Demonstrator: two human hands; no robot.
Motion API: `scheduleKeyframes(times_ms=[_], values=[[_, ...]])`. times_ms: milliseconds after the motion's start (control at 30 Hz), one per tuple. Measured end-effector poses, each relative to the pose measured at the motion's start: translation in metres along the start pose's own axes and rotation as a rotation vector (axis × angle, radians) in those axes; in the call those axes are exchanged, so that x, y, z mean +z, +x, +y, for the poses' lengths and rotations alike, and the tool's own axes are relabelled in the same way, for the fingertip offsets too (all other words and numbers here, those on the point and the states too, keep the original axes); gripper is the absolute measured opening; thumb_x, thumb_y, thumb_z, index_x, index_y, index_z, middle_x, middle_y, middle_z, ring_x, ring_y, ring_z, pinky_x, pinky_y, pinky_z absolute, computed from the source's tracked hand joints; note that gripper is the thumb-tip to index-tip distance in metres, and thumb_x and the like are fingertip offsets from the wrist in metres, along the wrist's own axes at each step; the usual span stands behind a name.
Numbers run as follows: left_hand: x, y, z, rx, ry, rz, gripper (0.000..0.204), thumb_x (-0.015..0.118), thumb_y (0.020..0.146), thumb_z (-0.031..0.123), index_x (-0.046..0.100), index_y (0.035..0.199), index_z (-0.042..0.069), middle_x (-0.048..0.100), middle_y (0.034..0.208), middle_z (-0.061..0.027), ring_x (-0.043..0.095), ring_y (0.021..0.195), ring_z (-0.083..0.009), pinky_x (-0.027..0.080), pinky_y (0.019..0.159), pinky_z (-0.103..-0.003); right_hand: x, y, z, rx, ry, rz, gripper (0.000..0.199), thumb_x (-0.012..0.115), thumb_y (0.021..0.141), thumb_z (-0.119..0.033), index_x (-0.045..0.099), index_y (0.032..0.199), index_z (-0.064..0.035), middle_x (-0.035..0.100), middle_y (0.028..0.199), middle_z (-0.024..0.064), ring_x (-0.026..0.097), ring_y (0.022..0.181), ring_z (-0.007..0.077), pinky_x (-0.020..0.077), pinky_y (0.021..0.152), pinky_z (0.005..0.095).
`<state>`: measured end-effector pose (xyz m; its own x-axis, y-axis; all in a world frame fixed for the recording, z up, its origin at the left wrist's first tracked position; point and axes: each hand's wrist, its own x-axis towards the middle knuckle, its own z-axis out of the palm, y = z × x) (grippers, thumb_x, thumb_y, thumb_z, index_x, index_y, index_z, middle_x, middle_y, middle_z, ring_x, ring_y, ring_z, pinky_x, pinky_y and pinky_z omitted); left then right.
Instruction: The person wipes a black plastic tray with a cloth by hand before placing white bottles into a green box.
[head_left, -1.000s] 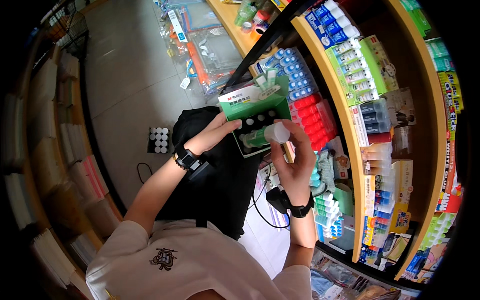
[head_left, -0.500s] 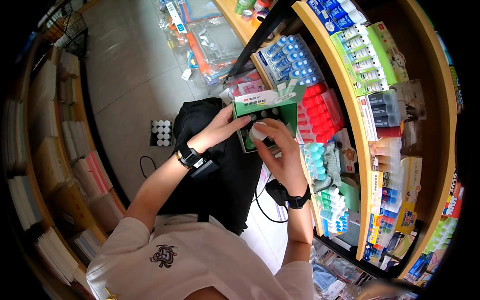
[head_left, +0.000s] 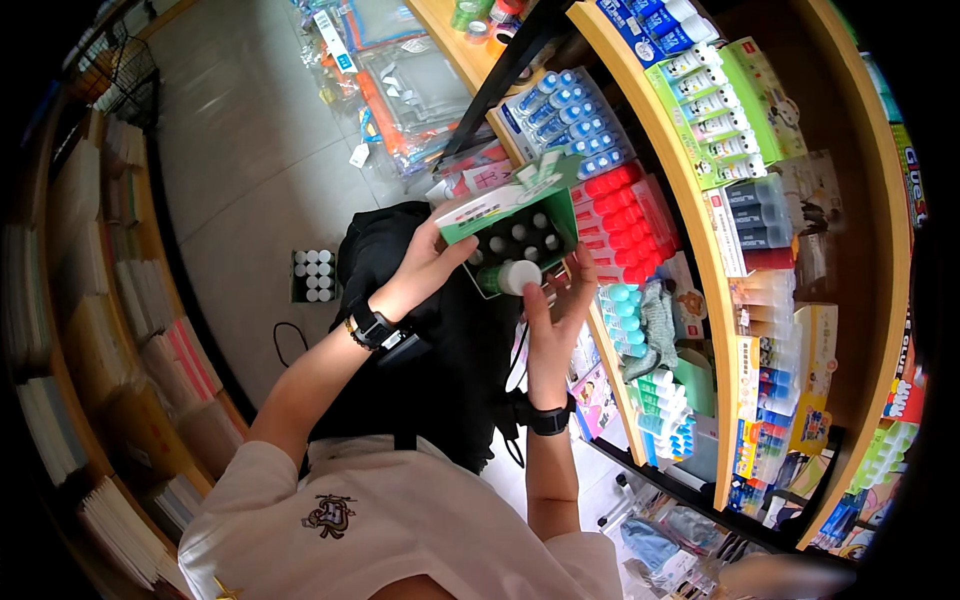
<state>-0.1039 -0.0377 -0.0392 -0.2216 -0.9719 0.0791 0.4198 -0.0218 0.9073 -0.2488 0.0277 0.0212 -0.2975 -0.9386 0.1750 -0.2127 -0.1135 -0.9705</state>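
A green box [head_left: 570,222] with its lid flap [head_left: 510,195] raised is held over my lap. Several glue sticks [head_left: 519,232] stand in its dark insert. One green glue stick with a white cap [head_left: 519,277] lies tilted at the near edge of the box. My left hand [head_left: 432,262] grips the box's left side, thumb over the rim. My right hand [head_left: 560,310] is closed around the near right corner, its thumb close under the white cap and its fingers along the right wall. The hidden fingertips cannot be made out.
Another box [head_left: 315,276] of white-capped sticks sits on the floor to the left. On the right, a wooden shelf [head_left: 655,110] carries red-capped bottles [head_left: 625,225], blue-capped tubes [head_left: 570,115] and other glues. A bookshelf [head_left: 165,280] runs along the left. Black bags [head_left: 400,400] cover my lap.
My right hand has let go of the white-capped glue stick and moved down to the box's right corner. The box has tipped, showing more of the sticks inside.
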Motion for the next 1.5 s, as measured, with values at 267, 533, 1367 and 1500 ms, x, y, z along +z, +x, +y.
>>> scheduleKeyframes(times_ms=[267,533,1367,1500], values=[[-0.030,-0.012,-0.001,0.089,-0.057,0.134,0.059,0.056,0.084,0.015,0.031,0.135,-0.001,0.039,0.133,-0.0081,0.036,0.123,-0.0166,0.028,0.104,-0.031,0.047,-0.007,0.002,0.191,0.386,-0.208,0.106,0.067,0.075,-0.002,-0.013,0.143,-0.0132,0.009,0.147,0.0224,0.020,0.135,0.0346,0.0200,0.108,0.0433],[-0.073,-0.022,0.007,0.096,-0.023,0.169,0.079,0.061,0.080,0.047,0.027,0.135,0.001,0.038,0.129,-0.0064,0.034,0.122,-0.0166,0.027,0.103,-0.031,0.077,-0.003,0.000,0.232,0.504,-0.342,0.112,0.072,0.073,-0.013,-0.016,0.143,-0.0127,0.026,0.139,0.0202,0.037,0.124,0.0292,0.0319,0.102,0.0389],[-0.005,0.006,-0.017,-0.331,-0.515,-0.028,0.054,0.035,0.096,0.044,0.031,0.135,0.006,0.043,0.132,-0.0082,0.047,0.118,-0.0201,0.042,0.097,-0.038,0.003,-0.018,-0.014,0.170,0.380,-0.128,0.072,0.045,0.092,-0.005,-0.004,0.145,-0.0092,0.037,0.133,0.0205,0.053,0.106,0.0234,0.0413,0.090,0.0323],[0.007,0.008,-0.017,-0.384,-0.607,-0.046,0.059,0.032,0.095,0.050,0.029,0.137,0.009,0.041,0.134,-0.0062,0.045,0.119,-0.0206,0.039,0.099,-0.040,-0.020,-0.025,-0.015,0.187,0.321,-0.006,0.060,0.044,0.094,-0.010,0.010,0.144,-0.0073,0.046,0.126,0.0193,0.057,0.097,0.0217,0.0443,0.087,0.0321]])
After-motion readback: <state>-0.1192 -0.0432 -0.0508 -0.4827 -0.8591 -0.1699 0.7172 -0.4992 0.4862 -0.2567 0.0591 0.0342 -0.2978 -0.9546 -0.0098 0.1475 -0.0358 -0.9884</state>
